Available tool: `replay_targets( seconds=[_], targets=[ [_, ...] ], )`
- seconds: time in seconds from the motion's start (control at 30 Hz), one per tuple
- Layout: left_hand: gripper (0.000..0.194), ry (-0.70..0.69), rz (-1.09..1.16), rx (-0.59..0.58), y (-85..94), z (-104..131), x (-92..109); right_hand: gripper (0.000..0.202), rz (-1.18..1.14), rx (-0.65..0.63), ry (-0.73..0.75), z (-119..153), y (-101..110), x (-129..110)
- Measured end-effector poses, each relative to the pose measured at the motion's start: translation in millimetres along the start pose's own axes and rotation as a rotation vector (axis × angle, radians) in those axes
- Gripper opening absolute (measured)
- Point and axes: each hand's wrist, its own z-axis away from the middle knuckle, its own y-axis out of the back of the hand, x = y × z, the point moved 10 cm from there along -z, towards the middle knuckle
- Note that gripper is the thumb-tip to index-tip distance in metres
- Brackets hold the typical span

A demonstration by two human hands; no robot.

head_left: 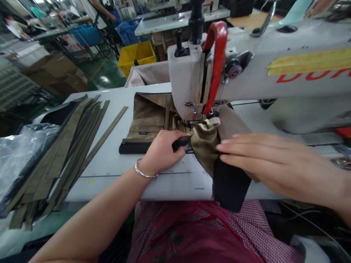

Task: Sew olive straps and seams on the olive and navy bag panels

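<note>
Nearest me, the black flap (231,184) of the cloth draped over the near edge of the white sewing table (109,190). My right hand (271,160), slightly blurred, lay with fingers nearly straight against the cloth's right side; its thumb was hidden, so I could not tell whether it gripped or merely pressed. My left hand (166,149) was half curled, thumb and forefinger closed about the black band (134,147) along the near edge.

Beyond that band lay the brown fabric panel (150,117), flat to the left, bunched to the right, its middle beneath the head of the industrial sewing machine (185,80). I judged it light and soft, quick to crumple and unlikely to break; the band looked firmer, so the better hold was there, with flat fingers steadying the loose folds.

Left of the panel, thin brown fabric strips (95,128) were piled, probably limp and apt to slide. Farther off, past the table, stood a yellow crate (142,54).
</note>
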Motion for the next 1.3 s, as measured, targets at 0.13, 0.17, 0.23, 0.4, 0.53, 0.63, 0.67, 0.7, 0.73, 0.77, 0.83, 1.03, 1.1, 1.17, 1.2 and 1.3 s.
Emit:
replay_targets(
  seconds=[0.13,0.17,0.23,0.4,0.53,0.63,0.67,0.7,0.73,0.77,0.83,1.03,1.1,1.17,1.2,1.3],
  targets=[
    [0.026,0.141,0.079,0.082,11.6,-4,-18,0.035,-0.009,-0.206,0.123,-18,-61,7],
    [0.024,0.158,0.081,0.104,14.3,-4,-21,0.035,-0.002,-0.211,0.076,-20,-72,13],
    [0.023,0.167,0.087,0.126,17.3,-5,-23,0.036,0.008,-0.219,-0.012,-19,-86,18],
    [0.025,0.156,0.122,0.131,18.7,-8,-20,0.041,0.047,-0.196,-0.160,-7,-88,8],
    [0.027,0.158,0.164,0.123,18.8,-11,-21,0.044,0.039,-0.229,-0.163,-13,-90,5],
    [0.031,0.133,0.174,0.113,19.0,-12,-18,0.049,0.068,-0.259,-0.164,-18,-96,7],
    [0.033,0.113,0.163,0.103,18.5,-12,-14,0.050,0.077,-0.266,-0.167,-19,-97,8],
    [0.035,0.086,0.144,0.091,17.7,-11,-10,0.051,0.081,-0.271,-0.171,-19,-99,8],
    [0.038,0.054,0.114,0.075,16.2,-11,-5,0.051,0.081,-0.274,-0.172,-19,-99,7],
    [0.040,0.016,0.073,0.055,14.0,-10,1,0.051,0.080,-0.275,-0.172,-19,-100,7],
    [0.043,-0.069,-0.030,0.007,6.8,-7,12,0.051,0.076,-0.280,-0.171,-18,-100,5],
    [0.044,-0.223,-0.230,-0.127,-16.7,3,30,0.049,0.067,-0.314,-0.202,-19,-102,7],
    [0.042,-0.211,-0.251,-0.131,-17.6,3,30,0.049,0.060,-0.310,-0.208,-20,-101,7],
    [0.041,-0.202,-0.263,-0.139,-17.9,1,29,0.048,0.031,-0.293,-0.199,-20,-100,4],
    [0.040,-0.201,-0.269,-0.144,-18.0,1,29,0.046,0.008,-0.279,-0.189,-20,-99,3],
    [0.038,-0.196,-0.279,-0.156,-18.6,0,28,0.042,-0.061,-0.246,-0.157,-20,-97,-3]
  ],
)
